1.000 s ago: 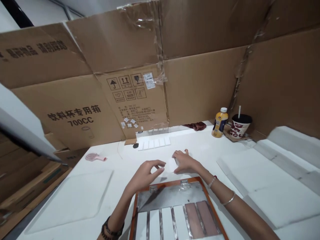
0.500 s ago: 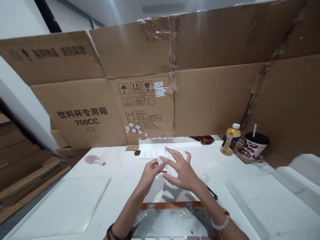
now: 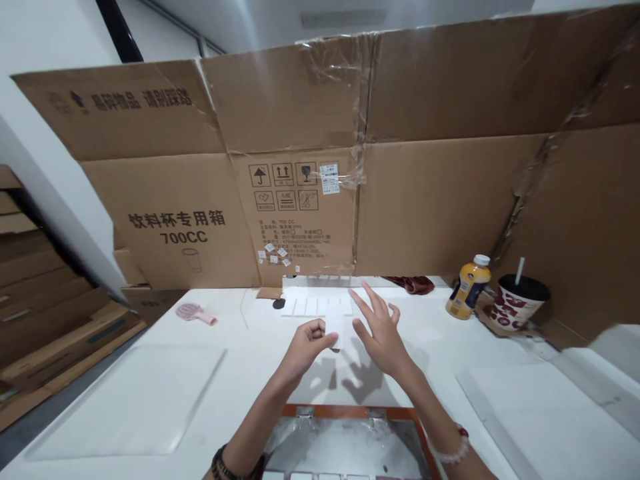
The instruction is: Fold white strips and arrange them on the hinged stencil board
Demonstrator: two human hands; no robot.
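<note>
My left hand [image 3: 306, 348] is closed, thumb against fingers, on a small white card [image 3: 334, 325] held upright above the white table [image 3: 240, 387]. A small dark edge shows under the card by the thumb; I cannot make out what it is. To the right of the card, my right hand [image 3: 384, 339] is raised with its fingers spread, holding nothing and apart from the card. Just beyond both hands lie several white strips [image 3: 305, 307] in a row. Between my forearms stands a metal plate in an orange frame [image 3: 345, 443], with pale pieces along its near edge.
A cardboard wall [image 3: 295, 100] closes off the back. At right stand a yellow drink bottle [image 3: 469, 287] and a paper cup with a straw [image 3: 519, 303]. A pink handheld fan [image 3: 196, 313] lies at left. Clear sheets [image 3: 130, 400] cover both sides of the table.
My right hand has drawn away to the right from the card, fingers still spread. The card stays in my left hand and now shows more of its face. The view has shifted slightly.
</note>
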